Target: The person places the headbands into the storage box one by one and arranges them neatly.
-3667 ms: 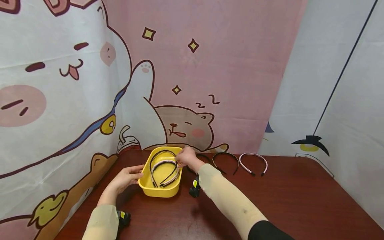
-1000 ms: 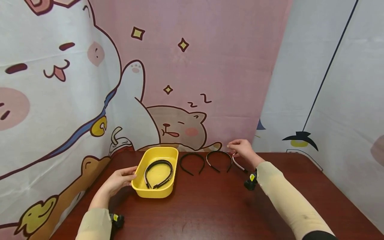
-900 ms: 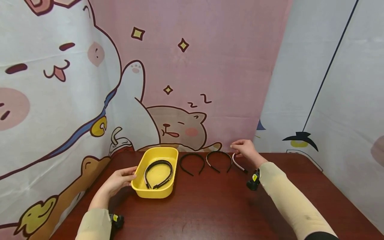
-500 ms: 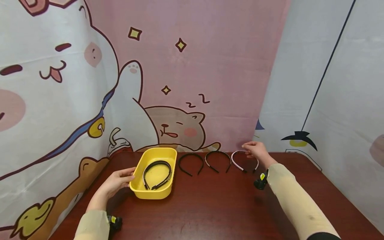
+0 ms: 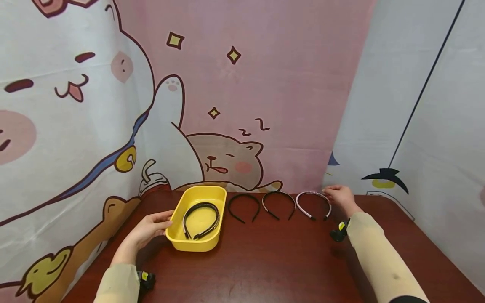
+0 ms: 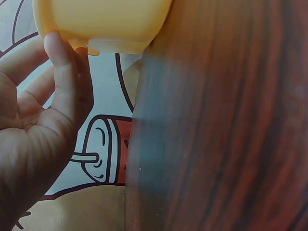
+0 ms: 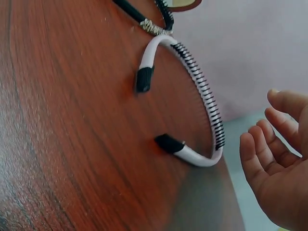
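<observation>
My left hand [image 5: 153, 227] grips the left rim of a yellow plastic basin [image 5: 196, 245], thumb at the rim. Its fingers show against the yellow wall [image 6: 103, 21] in the left wrist view. Nested headbands [image 5: 201, 205], black and pale pink, lie inside the basin. To the right, three headbands stand in a row: a plain black one [image 5: 244, 195], a black one with a glittery section [image 5: 278, 193], and a pink one with black teeth [image 5: 313, 193]. Just right of the pink headband [image 7: 204, 91] my right hand [image 5: 341, 198] hovers, fingers loosely bent, holding nothing.
The dark red wooden table [image 5: 265, 261] ends at the back against a pink cartoon wall cloth [image 5: 288, 105]. White cloth [image 5: 447, 147] hangs along the right side. A black wrist camera [image 5: 339, 231] sits under the right wrist.
My right hand has gone from the basin's right rim over to the pink headband, then off to its right. The headbands in the basin lie closer together. The left hand keeps its grip.
</observation>
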A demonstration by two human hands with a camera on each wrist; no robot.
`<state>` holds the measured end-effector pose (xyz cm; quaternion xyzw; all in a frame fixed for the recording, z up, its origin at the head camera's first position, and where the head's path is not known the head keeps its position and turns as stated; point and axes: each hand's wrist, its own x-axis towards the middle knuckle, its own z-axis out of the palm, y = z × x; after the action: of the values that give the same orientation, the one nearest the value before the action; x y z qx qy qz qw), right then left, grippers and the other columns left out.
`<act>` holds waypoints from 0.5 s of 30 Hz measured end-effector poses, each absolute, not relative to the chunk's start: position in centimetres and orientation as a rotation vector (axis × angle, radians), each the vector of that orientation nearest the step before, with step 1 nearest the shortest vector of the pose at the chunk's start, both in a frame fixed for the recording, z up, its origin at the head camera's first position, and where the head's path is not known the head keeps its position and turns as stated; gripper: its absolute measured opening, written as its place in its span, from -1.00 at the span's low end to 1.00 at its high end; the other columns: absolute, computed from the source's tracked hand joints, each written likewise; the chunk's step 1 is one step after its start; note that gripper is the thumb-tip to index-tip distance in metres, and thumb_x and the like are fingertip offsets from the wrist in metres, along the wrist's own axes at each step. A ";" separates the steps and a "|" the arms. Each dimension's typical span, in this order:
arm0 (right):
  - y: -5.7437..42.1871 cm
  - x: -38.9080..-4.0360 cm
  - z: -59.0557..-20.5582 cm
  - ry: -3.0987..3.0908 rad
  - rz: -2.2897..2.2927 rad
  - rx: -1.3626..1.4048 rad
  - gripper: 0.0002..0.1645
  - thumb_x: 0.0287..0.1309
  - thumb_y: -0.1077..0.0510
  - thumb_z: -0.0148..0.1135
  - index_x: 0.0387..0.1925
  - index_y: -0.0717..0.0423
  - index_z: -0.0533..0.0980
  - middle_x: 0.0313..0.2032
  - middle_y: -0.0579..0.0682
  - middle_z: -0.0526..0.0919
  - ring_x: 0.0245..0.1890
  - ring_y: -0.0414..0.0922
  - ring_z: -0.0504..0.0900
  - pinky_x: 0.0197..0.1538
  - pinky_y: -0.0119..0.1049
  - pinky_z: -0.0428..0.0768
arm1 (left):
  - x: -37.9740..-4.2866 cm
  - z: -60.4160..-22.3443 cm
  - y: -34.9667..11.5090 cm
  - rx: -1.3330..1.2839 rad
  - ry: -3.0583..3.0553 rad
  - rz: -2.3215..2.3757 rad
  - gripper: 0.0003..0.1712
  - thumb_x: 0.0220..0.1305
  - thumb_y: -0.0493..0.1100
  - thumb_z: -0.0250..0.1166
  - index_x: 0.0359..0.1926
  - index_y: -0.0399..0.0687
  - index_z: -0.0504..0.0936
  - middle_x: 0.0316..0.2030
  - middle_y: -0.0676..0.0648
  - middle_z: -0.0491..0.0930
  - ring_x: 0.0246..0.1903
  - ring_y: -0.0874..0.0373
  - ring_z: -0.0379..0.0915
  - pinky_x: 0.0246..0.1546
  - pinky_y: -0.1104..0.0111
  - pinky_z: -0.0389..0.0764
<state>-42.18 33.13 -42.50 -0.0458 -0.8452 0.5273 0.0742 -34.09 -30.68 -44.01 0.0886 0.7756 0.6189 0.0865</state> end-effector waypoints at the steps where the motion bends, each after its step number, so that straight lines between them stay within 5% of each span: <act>1: 33.3 -42.2 -42.7 -2.540 1.566 -0.143 -0.41 0.31 0.10 0.18 0.13 0.55 0.41 -0.10 0.34 0.61 -0.44 -0.31 0.58 -0.18 -0.21 0.64 | -34.1 -44.0 -30.7 0.267 2.310 1.842 -0.33 0.35 -0.28 0.21 0.38 -0.44 0.19 0.13 -0.41 0.42 -0.19 0.01 0.55 -0.22 0.33 0.62; 8: 34.4 -42.6 -44.3 -2.556 1.485 -0.210 -0.46 0.27 0.10 0.22 0.06 0.53 0.47 -0.14 0.37 0.61 -0.30 0.05 0.69 -0.35 -0.33 0.62 | -34.3 -44.3 -30.9 0.259 2.298 1.850 -0.30 0.34 -0.25 0.24 0.39 -0.42 0.19 0.09 -0.33 0.47 -0.22 0.06 0.55 -0.23 0.33 0.62; 15: 35.0 -43.2 -45.8 -2.574 1.497 -0.257 -0.48 0.24 0.17 0.22 0.05 0.56 0.45 -0.20 0.34 0.60 -0.44 -0.11 0.65 -0.40 -0.35 0.62 | -34.3 -44.3 -30.9 0.252 2.288 1.860 -0.29 0.34 -0.24 0.24 0.39 -0.42 0.19 0.09 -0.33 0.47 -0.23 0.07 0.56 -0.22 0.32 0.63</act>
<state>-43.19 34.96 -45.84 -0.0858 -0.8587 0.4994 0.0764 -34.27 -30.89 -44.28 0.0848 0.7699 0.6259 0.0910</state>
